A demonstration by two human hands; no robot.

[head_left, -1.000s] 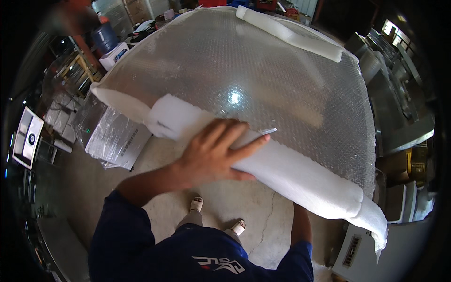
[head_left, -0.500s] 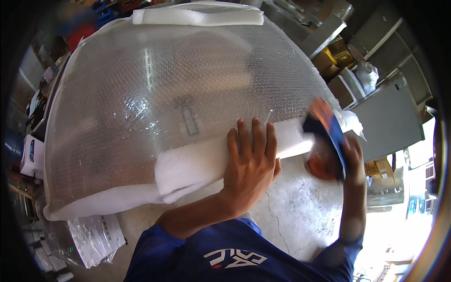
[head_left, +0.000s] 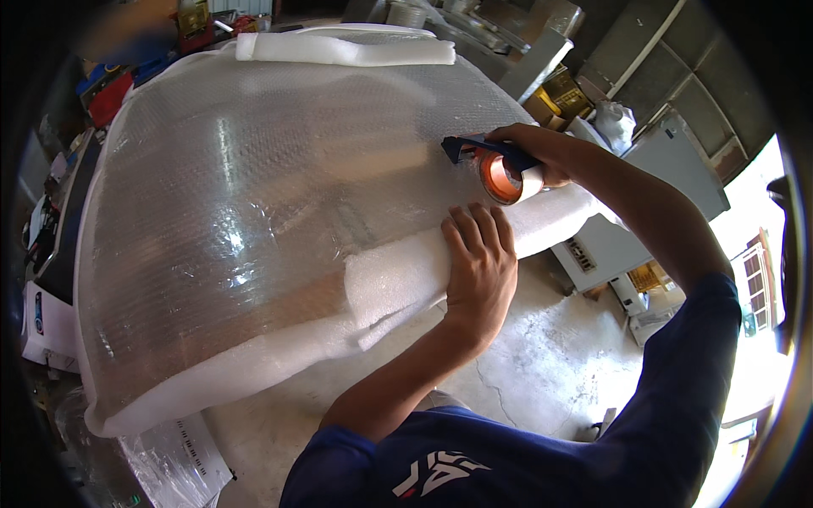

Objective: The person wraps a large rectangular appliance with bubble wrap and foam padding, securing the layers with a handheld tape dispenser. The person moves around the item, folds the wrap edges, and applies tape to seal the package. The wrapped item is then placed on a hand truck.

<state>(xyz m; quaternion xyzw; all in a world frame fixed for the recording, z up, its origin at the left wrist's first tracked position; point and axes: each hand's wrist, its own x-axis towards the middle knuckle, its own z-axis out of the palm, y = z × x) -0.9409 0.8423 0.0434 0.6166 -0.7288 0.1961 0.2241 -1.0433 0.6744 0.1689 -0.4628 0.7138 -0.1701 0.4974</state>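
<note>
A large object wrapped in clear bubble wrap (head_left: 254, 169) spreads out in front of me. Along its near edge runs a white foam sheet (head_left: 398, 275), folded over the rim. My left hand (head_left: 481, 267) lies on this foam with its fingers stretched over the top; its thumb is hidden. In my right hand (head_left: 550, 157) is a dark blue tape dispenser (head_left: 508, 152), gripped above the wrap just beyond the left hand. A roll of tape with an orange core (head_left: 500, 178) sits in the dispenser.
A white foam roll (head_left: 347, 51) lies along the far edge of the wrapped object. Grey panels (head_left: 677, 169), a white bag (head_left: 614, 125) and yellow crates (head_left: 567, 93) stand to the right. A white box (head_left: 51, 326) is at the left, above a plastic-wrapped package (head_left: 182, 457) on the concrete floor (head_left: 508, 372).
My right hand has swung the tape dispenser inward from the right, over the bubble wrap. My left hand still rests on the foam, fingers closer together. The view has shifted.
</note>
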